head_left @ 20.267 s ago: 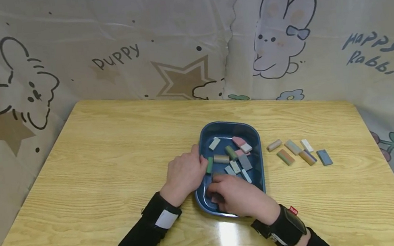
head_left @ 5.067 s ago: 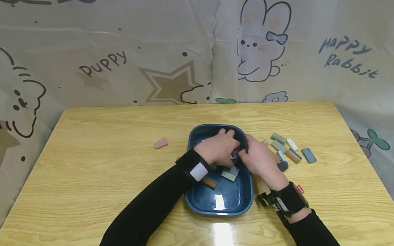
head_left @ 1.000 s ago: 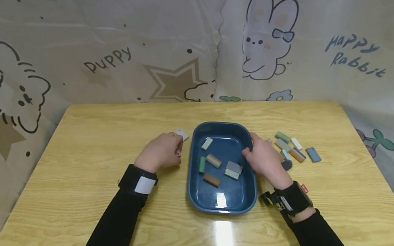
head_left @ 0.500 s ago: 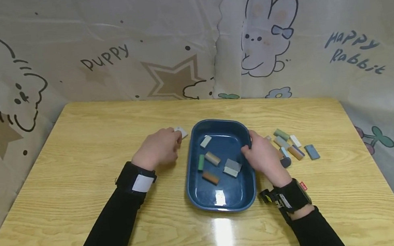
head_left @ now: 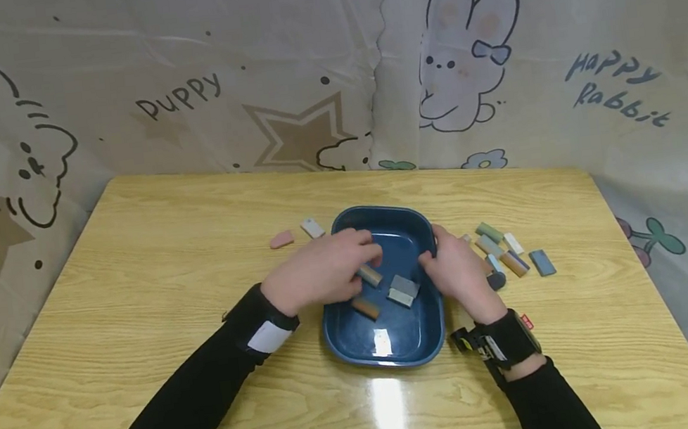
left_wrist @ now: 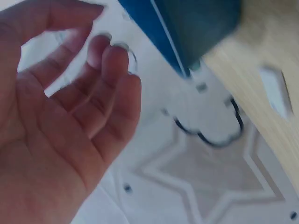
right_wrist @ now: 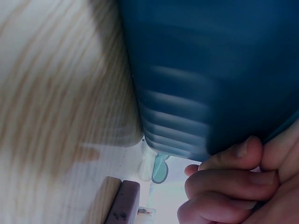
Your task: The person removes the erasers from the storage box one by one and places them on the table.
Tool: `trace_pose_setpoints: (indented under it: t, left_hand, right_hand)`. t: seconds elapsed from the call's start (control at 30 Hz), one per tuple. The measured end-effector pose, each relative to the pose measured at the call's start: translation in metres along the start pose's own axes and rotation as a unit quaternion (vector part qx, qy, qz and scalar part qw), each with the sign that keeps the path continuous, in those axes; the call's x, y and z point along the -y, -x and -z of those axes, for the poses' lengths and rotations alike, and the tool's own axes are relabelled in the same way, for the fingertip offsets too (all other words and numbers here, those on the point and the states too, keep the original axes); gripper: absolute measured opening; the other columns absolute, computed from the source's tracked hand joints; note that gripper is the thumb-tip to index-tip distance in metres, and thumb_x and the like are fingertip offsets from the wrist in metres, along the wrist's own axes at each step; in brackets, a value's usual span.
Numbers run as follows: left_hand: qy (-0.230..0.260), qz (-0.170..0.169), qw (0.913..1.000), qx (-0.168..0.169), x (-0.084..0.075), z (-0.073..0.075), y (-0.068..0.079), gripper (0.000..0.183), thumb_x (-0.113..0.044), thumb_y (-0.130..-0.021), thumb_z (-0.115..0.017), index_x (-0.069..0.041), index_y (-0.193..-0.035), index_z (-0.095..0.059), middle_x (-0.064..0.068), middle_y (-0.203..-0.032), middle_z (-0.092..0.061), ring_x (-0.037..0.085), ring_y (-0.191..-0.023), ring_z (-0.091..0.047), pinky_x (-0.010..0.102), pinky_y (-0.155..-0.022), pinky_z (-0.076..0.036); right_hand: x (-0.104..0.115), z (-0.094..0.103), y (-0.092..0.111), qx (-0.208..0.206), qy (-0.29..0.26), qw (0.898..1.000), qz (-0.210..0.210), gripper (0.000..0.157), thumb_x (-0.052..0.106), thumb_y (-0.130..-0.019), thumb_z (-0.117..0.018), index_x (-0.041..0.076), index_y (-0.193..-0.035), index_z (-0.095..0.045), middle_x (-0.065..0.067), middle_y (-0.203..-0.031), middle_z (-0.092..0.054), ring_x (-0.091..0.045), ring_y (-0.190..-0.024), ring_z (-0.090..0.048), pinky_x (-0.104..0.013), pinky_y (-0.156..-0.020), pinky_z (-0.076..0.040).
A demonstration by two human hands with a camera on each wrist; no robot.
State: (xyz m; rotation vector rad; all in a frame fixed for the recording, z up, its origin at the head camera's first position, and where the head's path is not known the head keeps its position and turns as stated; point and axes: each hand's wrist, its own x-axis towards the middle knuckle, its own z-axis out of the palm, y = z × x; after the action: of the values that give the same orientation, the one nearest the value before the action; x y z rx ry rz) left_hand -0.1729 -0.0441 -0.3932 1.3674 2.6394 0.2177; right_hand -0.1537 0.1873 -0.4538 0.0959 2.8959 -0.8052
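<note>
A deep blue tray (head_left: 384,358) holds several small blocks, among them a tan block (head_left: 369,275), a brown block (head_left: 365,308) and a grey block (head_left: 404,284) against a pale one (head_left: 400,298). My left hand (head_left: 324,266) hovers across the tray's left rim, hiding part of the inside. In the left wrist view its fingers are loosely bent with nothing between them. My right hand (head_left: 458,269) grips the tray's right rim, thumb inside; the right wrist view shows its curled fingers (right_wrist: 229,184) against the outer wall (right_wrist: 187,84).
On the table left of the tray lie a pink block (head_left: 282,239) and a white block (head_left: 312,228). Right of the right hand is a loose group of blocks, including a green one (head_left: 489,232) and a blue one (head_left: 542,263). A printed cloth (head_left: 281,52) hangs behind the table.
Over the last second my left hand has moved right from beside the white block to over the tray, uncovering the pink block. Twenty seconds ago more blocks lay inside. The right hand keeps its grip.
</note>
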Motion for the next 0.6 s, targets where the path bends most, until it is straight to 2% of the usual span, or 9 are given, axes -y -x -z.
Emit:
trace_pose_setpoints:
  t: [0.13,0.27,0.43,0.6]
  left_hand:
    - [-0.001,-0.051,0.9971,0.057,-0.013,-0.016,-0.003,0.028,-0.023,-0.082,-0.072,-0.019,-0.11,-0.067,-0.003,-0.099,-0.056,0.014,-0.088,-0.048,0.03,-0.075,-0.05]
    - [-0.029,-0.067,0.9927,0.097,-0.019,-0.035,-0.004,0.024,-0.018,-0.087,-0.067,-0.021,-0.112,-0.067,-0.003,-0.098,-0.057,0.014,-0.089,-0.049,0.031,-0.075,-0.051]
    - [-0.058,-0.071,0.9917,0.09,-0.022,-0.048,-0.006,0.018,-0.015,-0.092,-0.061,-0.023,-0.106,-0.068,-0.001,-0.094,-0.057,0.015,-0.085,-0.05,0.031,-0.072,-0.052]
    - [-0.048,-0.089,0.9927,0.067,-0.022,-0.045,-0.006,0.015,-0.012,-0.089,-0.064,-0.022,-0.1,-0.068,-0.002,-0.09,-0.054,0.014,-0.081,-0.048,0.029,-0.069,-0.049]
  right_hand:
    - [0.0,0.0,0.0,-0.001,0.002,1.0,-0.003,0.052,0.02,-0.091,-0.05,0.005,-0.14,-0.041,-0.02,-0.116,-0.064,-0.025,-0.073,-0.063,-0.033,-0.053,-0.049]
    - [0.001,0.0,-0.001,-0.002,0.005,1.0,-0.002,0.052,0.019,-0.091,-0.051,0.005,-0.14,-0.041,-0.021,-0.118,-0.064,-0.026,-0.075,-0.064,-0.034,-0.054,-0.05]
    - [0.001,-0.001,-0.002,-0.002,0.009,1.0,-0.007,0.053,0.02,-0.09,-0.05,0.005,-0.14,-0.041,-0.021,-0.117,-0.064,-0.026,-0.075,-0.063,-0.034,-0.053,-0.049]
    - [0.0,-0.001,-0.002,-0.004,0.01,1.0,-0.008,0.053,0.02,-0.091,-0.05,0.005,-0.14,-0.041,-0.021,-0.117,-0.064,-0.027,-0.075,-0.063,-0.034,-0.054,-0.049]
